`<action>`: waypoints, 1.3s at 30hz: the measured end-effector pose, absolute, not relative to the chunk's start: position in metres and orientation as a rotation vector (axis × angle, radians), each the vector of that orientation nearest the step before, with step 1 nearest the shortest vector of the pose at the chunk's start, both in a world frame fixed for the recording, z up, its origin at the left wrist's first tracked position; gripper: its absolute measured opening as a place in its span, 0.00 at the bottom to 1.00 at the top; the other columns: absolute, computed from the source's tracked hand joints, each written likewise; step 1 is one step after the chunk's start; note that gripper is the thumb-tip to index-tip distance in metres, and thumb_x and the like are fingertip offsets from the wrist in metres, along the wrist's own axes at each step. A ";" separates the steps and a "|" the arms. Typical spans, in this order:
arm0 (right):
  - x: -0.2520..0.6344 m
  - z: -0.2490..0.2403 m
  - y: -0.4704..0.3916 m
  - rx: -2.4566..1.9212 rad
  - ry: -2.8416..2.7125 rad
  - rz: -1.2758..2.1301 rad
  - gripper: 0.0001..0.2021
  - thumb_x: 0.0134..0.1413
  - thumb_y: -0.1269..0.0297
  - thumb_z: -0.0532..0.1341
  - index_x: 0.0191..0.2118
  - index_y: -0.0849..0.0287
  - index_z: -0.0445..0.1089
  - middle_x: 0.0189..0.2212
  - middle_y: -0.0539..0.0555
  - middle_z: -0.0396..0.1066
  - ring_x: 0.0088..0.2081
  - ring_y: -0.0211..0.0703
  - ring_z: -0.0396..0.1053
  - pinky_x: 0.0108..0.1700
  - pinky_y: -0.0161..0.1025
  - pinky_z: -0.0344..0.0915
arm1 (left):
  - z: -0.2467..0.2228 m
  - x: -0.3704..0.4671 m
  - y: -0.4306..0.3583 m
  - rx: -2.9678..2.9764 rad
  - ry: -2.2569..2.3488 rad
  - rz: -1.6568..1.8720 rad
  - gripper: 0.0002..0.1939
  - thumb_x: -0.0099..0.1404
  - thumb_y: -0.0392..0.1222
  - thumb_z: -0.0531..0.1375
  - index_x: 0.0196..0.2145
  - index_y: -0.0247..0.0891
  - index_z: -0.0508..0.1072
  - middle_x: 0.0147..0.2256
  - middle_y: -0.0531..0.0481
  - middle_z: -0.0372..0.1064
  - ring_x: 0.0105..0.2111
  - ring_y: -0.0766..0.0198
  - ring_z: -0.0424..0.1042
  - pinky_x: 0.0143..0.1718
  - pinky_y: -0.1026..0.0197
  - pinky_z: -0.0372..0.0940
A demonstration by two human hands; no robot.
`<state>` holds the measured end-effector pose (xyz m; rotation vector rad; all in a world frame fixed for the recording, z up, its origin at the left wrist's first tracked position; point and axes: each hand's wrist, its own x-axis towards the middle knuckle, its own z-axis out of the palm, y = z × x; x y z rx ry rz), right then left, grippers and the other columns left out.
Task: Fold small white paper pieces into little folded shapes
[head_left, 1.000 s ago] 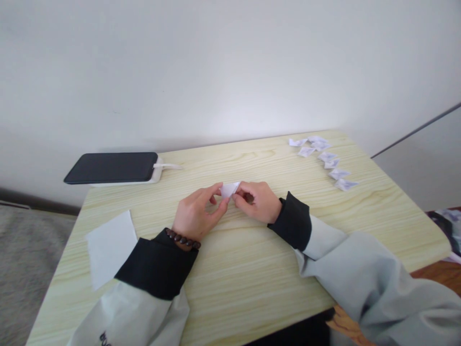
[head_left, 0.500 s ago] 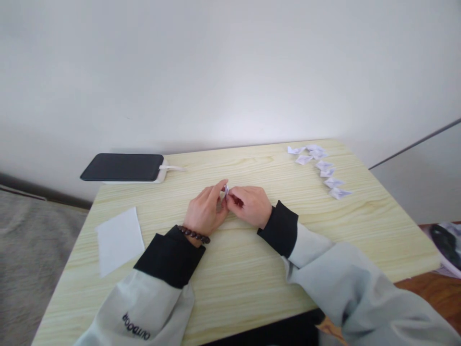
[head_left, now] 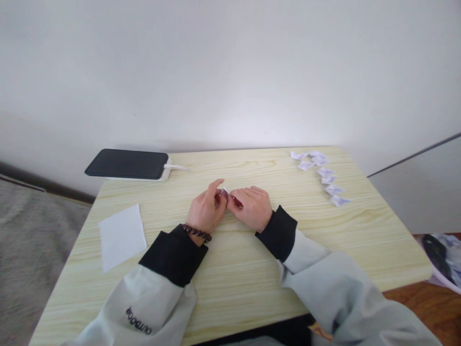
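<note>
Between my fingertips, above the middle of the table, is a small folded piece of white paper (head_left: pixel 224 192). My left hand (head_left: pixel 206 210) pinches it from the left, its index finger raised a little off the paper. From the right, my right hand (head_left: pixel 251 207) grips the paper's edge between thumb and curled fingers. Most of the paper is hidden by the fingers, so its exact shape cannot be made out. Several small folded paper figures (head_left: pixel 328 179) lie in a curved row at the back right. Left of my forearm lies a white square paper sheet (head_left: pixel 122 237).
A black-screened phone (head_left: pixel 127 164) rests on a white block at the back left, with a white cable (head_left: pixel 179 167) beside it. The wooden table (head_left: pixel 245 283) meets a white wall (head_left: pixel 230 72) behind. A bin-like container (head_left: pixel 441 259) stands past the right edge.
My left index finger has lifted off the folded paper, which has tilted in my grip. Both hands stay together in about the same place. The camera view has shifted slightly.
</note>
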<state>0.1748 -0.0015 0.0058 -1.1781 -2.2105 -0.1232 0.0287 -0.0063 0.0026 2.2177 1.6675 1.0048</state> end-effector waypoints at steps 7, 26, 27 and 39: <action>0.173 0.005 -0.003 -1.277 -2.265 -0.079 0.06 0.54 0.64 0.57 0.29 0.58 0.69 0.24 0.48 0.72 0.26 0.36 0.65 0.33 0.36 0.52 | 0.008 0.029 -0.008 2.166 1.729 0.981 0.15 0.61 0.39 0.54 0.45 0.36 0.72 0.25 0.52 0.73 0.22 0.67 0.71 0.27 0.67 0.63; 0.164 0.006 -0.007 -1.518 -2.206 0.159 0.09 0.54 0.63 0.54 0.26 0.58 0.66 0.22 0.48 0.72 0.24 0.38 0.68 0.26 0.35 0.47 | 0.004 0.027 -0.007 2.063 1.641 1.078 0.15 0.58 0.34 0.55 0.44 0.36 0.68 0.37 0.49 0.72 0.31 0.65 0.71 0.30 0.65 0.66; 0.164 0.007 -0.007 -1.559 -2.189 0.172 0.09 0.54 0.62 0.54 0.26 0.57 0.66 0.22 0.48 0.72 0.24 0.38 0.68 0.26 0.35 0.46 | 0.004 0.026 -0.006 2.061 1.653 1.063 0.14 0.57 0.34 0.55 0.43 0.36 0.69 0.36 0.49 0.72 0.31 0.65 0.71 0.30 0.65 0.66; 0.169 0.002 -0.003 -1.418 -2.064 0.410 0.08 0.51 0.67 0.54 0.40 0.57 0.61 0.25 0.47 0.70 0.23 0.37 0.66 0.27 0.32 0.56 | 0.005 0.026 -0.005 1.778 1.533 1.074 0.17 0.55 0.37 0.58 0.44 0.35 0.70 0.35 0.47 0.74 0.33 0.63 0.74 0.31 0.64 0.68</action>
